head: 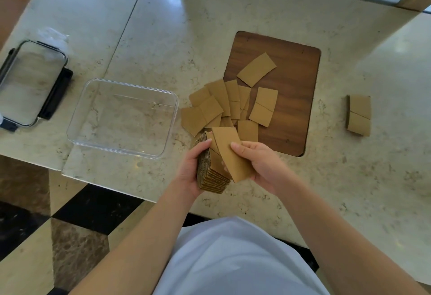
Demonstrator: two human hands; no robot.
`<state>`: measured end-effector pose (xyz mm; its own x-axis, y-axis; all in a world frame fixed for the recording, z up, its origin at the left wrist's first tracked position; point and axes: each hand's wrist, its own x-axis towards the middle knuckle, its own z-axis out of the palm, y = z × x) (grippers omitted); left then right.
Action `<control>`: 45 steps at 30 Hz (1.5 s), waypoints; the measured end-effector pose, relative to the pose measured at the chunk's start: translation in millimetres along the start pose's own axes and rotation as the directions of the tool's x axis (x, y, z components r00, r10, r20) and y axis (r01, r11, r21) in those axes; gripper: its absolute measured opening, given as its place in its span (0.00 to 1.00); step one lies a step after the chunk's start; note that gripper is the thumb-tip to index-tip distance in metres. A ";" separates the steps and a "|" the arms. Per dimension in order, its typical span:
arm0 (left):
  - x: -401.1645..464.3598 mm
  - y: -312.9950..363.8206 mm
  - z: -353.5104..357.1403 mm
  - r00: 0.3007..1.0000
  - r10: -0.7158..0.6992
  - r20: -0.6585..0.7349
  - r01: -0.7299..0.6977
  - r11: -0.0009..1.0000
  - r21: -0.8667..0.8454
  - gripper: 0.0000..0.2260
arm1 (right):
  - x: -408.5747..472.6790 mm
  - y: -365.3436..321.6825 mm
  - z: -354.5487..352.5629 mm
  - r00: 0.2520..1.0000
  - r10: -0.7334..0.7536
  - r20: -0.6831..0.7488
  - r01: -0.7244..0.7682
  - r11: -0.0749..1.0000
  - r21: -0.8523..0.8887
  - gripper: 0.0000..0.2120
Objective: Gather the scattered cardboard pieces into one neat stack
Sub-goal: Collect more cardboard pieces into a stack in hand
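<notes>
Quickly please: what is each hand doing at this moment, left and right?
Left hand: closed around the cardboard stack, holding it.
Right hand: gripping a single cardboard piece, laid on top of the stack.

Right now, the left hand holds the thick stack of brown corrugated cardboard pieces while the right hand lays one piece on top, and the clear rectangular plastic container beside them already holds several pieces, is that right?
Not quite: the clear rectangular plastic container is empty in the head view. The rest stands: the left hand holds the thick stack of brown corrugated cardboard pieces, and the right hand lays one piece on top.
</notes>
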<state>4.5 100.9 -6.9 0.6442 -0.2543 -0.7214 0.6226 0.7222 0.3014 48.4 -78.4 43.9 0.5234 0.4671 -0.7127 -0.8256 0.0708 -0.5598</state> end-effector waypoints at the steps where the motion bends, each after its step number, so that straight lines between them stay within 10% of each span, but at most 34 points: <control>1: -0.1 -0.5 -0.2 1.000 -0.001 -0.013 0.001 1.000 0.016 0.18 | 0.1 0.3 1.3 0.999 -0.011 -0.038 0.008 0.997 -0.081 0.16; 8: -4.3 -0.9 0.5 0.999 0.019 -0.026 -0.019 1.000 -0.005 0.18 | -0.1 1.8 3.4 0.938 -0.279 -0.203 0.196 0.915 -0.352 0.13; 11: -6.9 -1.0 0.2 1.000 -0.004 0.023 0.006 0.996 -0.088 0.22 | -4.8 1.3 -0.1 0.750 -0.656 -0.083 0.485 0.631 -0.605 0.06; 14: -7.4 -3.0 -0.4 0.998 -0.008 0.066 0.020 0.982 -0.189 0.21 | -6.1 3.5 -0.9 0.576 -0.815 0.054 0.444 0.257 -0.858 0.16; 16: -5.3 -5.3 -0.2 0.999 0.037 0.033 -0.031 0.988 -0.152 0.24 | -5.6 2.7 2.4 0.604 -0.796 0.050 0.227 0.112 -0.967 0.22; 19: -2.7 -8.0 4.6 0.996 0.090 -0.009 -0.090 0.996 -0.024 0.26 | -3.4 1.9 11.5 0.845 -0.534 -0.024 -0.011 0.026 -1.000 0.20; 22: -2.5 -10.9 9.9 0.995 0.100 -0.027 -0.095 0.985 0.146 0.23 | 2.0 3.9 23.0 0.954 -0.301 0.011 0.050 0.122 -0.991 0.18; 27: -5.7 -11.1 -3.0 0.999 0.052 0.008 -0.052 0.994 0.096 0.27 | 14.0 7.0 3.6 0.986 -0.122 -0.117 -0.001 0.689 -0.725 0.15; 30: -7.6 -12.5 -12.5 0.999 0.030 0.029 -0.027 0.996 -0.087 0.25 | 24.5 20.5 -20.3 0.866 -0.346 -0.361 -0.192 0.438 -0.878 0.15; 34: -8.0 -15.5 -19.7 0.998 0.064 0.016 -0.061 0.988 -0.144 0.21 | 28.2 44.2 -23.6 0.823 -0.475 -0.312 -0.281 0.137 -0.950 0.28; 41: -7.7 -15.2 -20.8 0.998 0.048 -0.044 -0.053 0.994 -0.095 0.23 | 25.5 30.9 -29.7 0.906 -0.113 -0.408 -0.217 0.703 -0.677 0.15; 45: -7.9 -14.3 -19.5 0.998 0.046 -0.046 -0.049 0.996 -0.070 0.22 | 7.6 21.8 -34.9 0.924 -0.054 -0.377 -0.181 0.808 -0.560 0.09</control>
<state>-18.2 105.2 -17.6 0.6511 -0.1910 -0.7345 0.5574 0.7772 0.2920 41.7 -104.1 11.6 0.6083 0.0954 -0.7879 -0.6438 -0.5214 -0.5601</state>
